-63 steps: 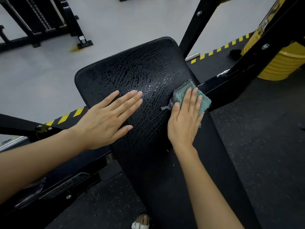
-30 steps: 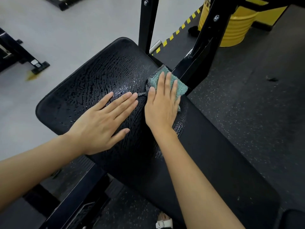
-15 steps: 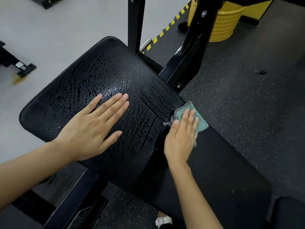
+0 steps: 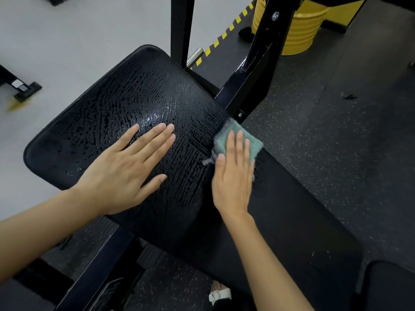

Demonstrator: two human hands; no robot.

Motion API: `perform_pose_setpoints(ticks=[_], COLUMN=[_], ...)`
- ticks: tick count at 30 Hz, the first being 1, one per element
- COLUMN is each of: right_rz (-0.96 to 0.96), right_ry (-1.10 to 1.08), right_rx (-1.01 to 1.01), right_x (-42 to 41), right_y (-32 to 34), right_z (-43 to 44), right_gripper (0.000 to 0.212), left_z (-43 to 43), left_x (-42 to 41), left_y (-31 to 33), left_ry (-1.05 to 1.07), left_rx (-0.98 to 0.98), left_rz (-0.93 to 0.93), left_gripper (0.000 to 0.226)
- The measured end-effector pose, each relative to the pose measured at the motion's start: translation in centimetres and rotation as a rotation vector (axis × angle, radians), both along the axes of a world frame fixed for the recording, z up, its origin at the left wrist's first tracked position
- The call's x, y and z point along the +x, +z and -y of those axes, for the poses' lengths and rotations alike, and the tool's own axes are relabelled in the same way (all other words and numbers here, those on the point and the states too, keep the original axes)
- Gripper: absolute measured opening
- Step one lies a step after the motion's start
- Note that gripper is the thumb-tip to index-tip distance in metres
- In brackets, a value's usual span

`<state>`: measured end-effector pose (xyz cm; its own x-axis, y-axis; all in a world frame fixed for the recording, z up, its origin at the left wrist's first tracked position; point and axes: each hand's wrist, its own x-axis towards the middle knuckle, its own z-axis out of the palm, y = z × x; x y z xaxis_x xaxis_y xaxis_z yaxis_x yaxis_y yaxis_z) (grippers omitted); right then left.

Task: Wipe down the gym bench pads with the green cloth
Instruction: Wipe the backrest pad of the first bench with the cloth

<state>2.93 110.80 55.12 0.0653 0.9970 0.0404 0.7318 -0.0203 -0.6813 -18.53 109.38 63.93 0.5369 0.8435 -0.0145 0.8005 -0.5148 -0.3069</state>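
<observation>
A long black bench pad (image 4: 292,221) runs from upper left to lower right, its wide upper half beaded with wet streaks. My right hand (image 4: 233,176) lies flat with straight fingers on the green cloth (image 4: 224,142), pressing it against the pad near its right edge. Most of the cloth is under the fingers. My left hand (image 4: 125,173) rests flat and spread on the wet part of the pad, left of the cloth.
Black steel rack uprights (image 4: 258,63) rise just behind the pad's right edge. A yellow drum (image 4: 301,28) stands at the back right, beside a yellow-black striped floor edge (image 4: 224,37). A second dark pad (image 4: 390,286) shows at the lower right. Black frame bars (image 4: 98,270) run under the bench.
My right hand with the cloth slid down the pad's right edge and has now come slightly back up. The left hand stays pressed on the pad.
</observation>
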Motion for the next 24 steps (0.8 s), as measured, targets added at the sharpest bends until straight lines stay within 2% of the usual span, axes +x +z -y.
perform_pose_setpoints(ticks=[4,8,11,17,24], right_rz=[-0.047,-0.12,-0.129,-0.075,-0.01], right_ry=[-0.19,-0.298,-0.227,0.066,0.03], right_rx=[-0.127,-0.199,-0.111,0.009,-0.016], right_x=[2.0,-0.9,-4.4,-6.7,-2.5], right_y=[-1.8,-0.3,1.5,2.8,-0.4], right_z=[3.1,3.8,4.0,4.9,8.1], right_gripper=[0.053,0.053,0.06,0.053,0.053], left_z=[-0.1,0.0,-0.1,-0.1,0.0], left_x=[0.0,0.0,0.0,0.1,0.0], left_y=[0.0,0.0,-0.1,-0.2,-0.2], left_ry=[-0.004,-0.014,-0.02,-0.018,-0.019], left_rx=[0.003,0.014,0.023,0.026,0.03], left_rz=[0.0,0.011,0.015,0.029,0.029], left_gripper=[0.072,0.072,0.072,0.071,0.07])
